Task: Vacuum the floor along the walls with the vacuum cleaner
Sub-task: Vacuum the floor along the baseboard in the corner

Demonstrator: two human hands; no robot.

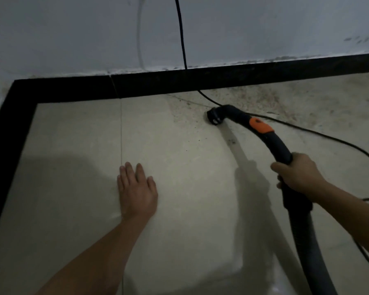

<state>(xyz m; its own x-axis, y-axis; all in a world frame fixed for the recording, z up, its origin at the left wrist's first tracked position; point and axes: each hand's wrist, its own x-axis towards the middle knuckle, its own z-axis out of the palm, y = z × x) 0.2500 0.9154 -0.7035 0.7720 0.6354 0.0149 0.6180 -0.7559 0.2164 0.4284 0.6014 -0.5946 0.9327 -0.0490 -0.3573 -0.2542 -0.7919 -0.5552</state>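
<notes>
Our right hand (296,173) grips the curved black vacuum cleaner handle (262,133), fingers wrapped round it. The handle's open end (214,117) sits low near the black skirting (264,75), at the edge of a gritty dust patch (254,96); in this dim light it seems to touch the floor (179,209). Our left hand (136,188) lies flat on the tile, fingers spread. 1 black cord (181,35) hangs down the wall.

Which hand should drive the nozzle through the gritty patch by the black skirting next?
Right. The right hand grips the curved black vacuum handle with the orange button, its mouth at the gritty patch beside the black skirting. The left hand rests open on the pale floor tile, holding nothing.
</notes>
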